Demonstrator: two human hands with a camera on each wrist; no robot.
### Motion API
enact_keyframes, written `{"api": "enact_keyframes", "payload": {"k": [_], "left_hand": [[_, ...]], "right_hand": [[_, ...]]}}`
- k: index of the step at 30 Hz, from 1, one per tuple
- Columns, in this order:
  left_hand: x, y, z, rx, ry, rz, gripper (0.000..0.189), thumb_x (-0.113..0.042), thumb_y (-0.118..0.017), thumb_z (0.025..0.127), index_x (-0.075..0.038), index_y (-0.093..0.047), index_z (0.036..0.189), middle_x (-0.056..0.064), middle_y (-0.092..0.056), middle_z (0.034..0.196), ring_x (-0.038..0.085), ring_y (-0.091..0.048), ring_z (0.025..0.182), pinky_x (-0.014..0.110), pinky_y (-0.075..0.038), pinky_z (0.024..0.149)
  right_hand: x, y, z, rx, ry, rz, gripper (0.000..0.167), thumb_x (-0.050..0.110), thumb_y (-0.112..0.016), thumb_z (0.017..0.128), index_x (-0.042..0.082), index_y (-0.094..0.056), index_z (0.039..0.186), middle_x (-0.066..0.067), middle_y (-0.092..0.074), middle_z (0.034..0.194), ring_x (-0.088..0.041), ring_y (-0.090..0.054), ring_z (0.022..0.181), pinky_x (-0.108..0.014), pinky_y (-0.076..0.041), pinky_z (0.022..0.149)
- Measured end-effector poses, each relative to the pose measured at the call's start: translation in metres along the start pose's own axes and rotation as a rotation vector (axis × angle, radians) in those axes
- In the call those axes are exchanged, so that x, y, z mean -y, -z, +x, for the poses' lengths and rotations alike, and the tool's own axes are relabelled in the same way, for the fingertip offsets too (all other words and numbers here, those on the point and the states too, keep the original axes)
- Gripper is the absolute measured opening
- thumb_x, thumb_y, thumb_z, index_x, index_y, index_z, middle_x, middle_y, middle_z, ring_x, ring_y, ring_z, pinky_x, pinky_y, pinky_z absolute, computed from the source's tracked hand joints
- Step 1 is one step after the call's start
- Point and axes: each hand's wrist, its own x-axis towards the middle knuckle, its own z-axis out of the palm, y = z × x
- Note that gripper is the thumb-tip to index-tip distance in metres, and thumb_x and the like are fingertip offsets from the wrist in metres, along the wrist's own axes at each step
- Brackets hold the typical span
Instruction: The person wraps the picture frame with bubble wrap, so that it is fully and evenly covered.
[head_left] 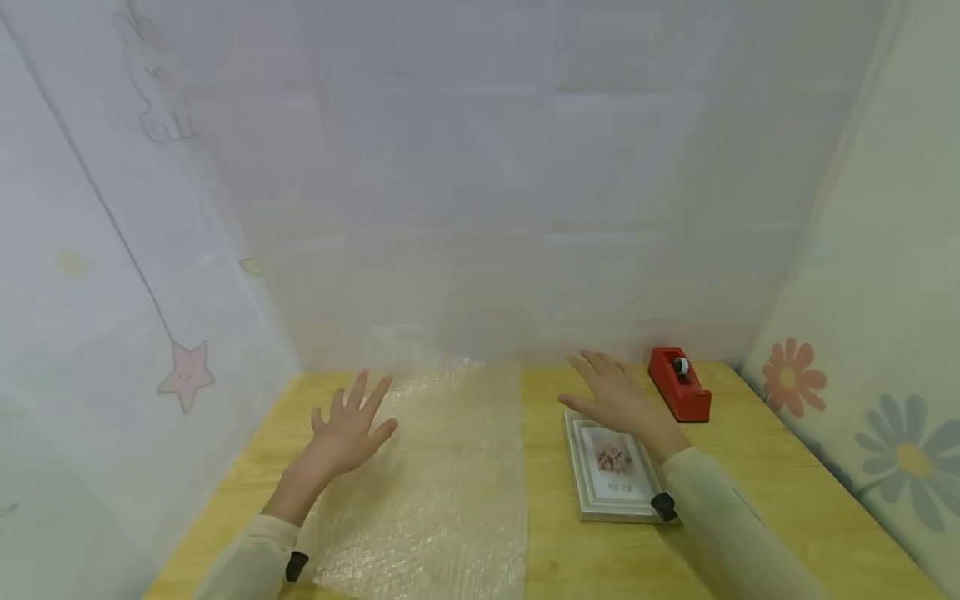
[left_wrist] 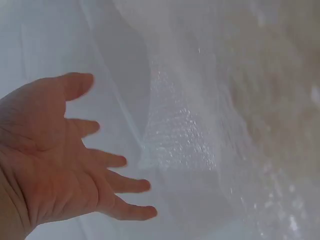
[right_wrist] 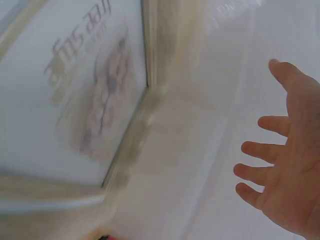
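Observation:
A sheet of clear bubble wrap (head_left: 442, 483) lies along the left-middle of the yellow table, its far end reaching the back wall. Over its left edge my left hand (head_left: 347, 437) hovers with the fingers spread, holding nothing. In the left wrist view the palm of that left hand (left_wrist: 60, 160) faces the shiny bubble wrap (left_wrist: 182, 130). My right hand (head_left: 618, 400) is stretched out above the far end of a picture frame (head_left: 581, 479) with a pale border and a flower print. The right wrist view shows the picture frame (right_wrist: 150, 45) beside the spread, bare fingers of the right hand (right_wrist: 290, 165).
A red tape dispenser (head_left: 681, 385) with a small roll stands at the back right of the table (head_left: 780, 483), beyond the picture frame. White sheeting (head_left: 480, 183) closes the back, and printed side walls (head_left: 862, 317) flank the table.

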Motion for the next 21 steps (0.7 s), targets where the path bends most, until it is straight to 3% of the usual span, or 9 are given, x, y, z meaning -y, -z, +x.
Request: {"api": "enact_keyframes", "payload": {"k": [4,7,14,21], "left_hand": [[-0.021,0.004,-0.022,0.089,0.133,0.022,0.074,-0.043,-0.052,0.105,-0.016,-0.018,0.165,0.031,-0.008,0.163,0.064,-0.018,0.139,0.089,-0.017,0.091],[-0.036,0.001,-0.04,0.155,0.186,0.036,0.071,-0.039,-0.056,0.104,-0.012,-0.026,0.163,0.034,-0.016,0.161,0.064,-0.023,0.137,0.088,-0.023,0.089],[-0.065,-0.014,-0.069,0.227,0.188,0.233,0.075,-0.053,-0.06,0.099,-0.006,-0.041,0.155,0.035,-0.029,0.154,0.067,-0.032,0.129,0.085,-0.036,0.078],[-0.073,-0.025,-0.081,0.283,0.219,0.149,0.087,-0.07,-0.055,0.094,-0.005,-0.045,0.152,0.038,-0.033,0.15,0.073,-0.03,0.124,0.09,-0.03,0.069]], "right_hand": [[0.021,-0.018,0.03,0.05,0.093,-0.122,0.08,0.068,-0.047,0.099,0.013,-0.041,0.157,-0.017,-0.038,0.157,-0.042,-0.033,0.143,-0.066,-0.025,0.111],[0.034,-0.032,0.045,0.134,0.133,-0.188,0.082,0.071,-0.042,0.099,0.014,-0.04,0.158,-0.015,-0.035,0.159,-0.041,-0.031,0.144,-0.063,-0.026,0.112],[0.052,-0.052,0.064,0.299,0.158,-0.207,0.087,0.076,-0.036,0.097,0.019,-0.031,0.162,-0.013,-0.024,0.165,-0.038,-0.025,0.149,-0.059,-0.023,0.115],[0.066,-0.065,0.068,0.429,0.148,-0.181,0.086,0.074,-0.039,0.098,0.02,-0.027,0.163,-0.013,-0.02,0.167,-0.038,-0.02,0.15,-0.058,-0.02,0.117]]}}
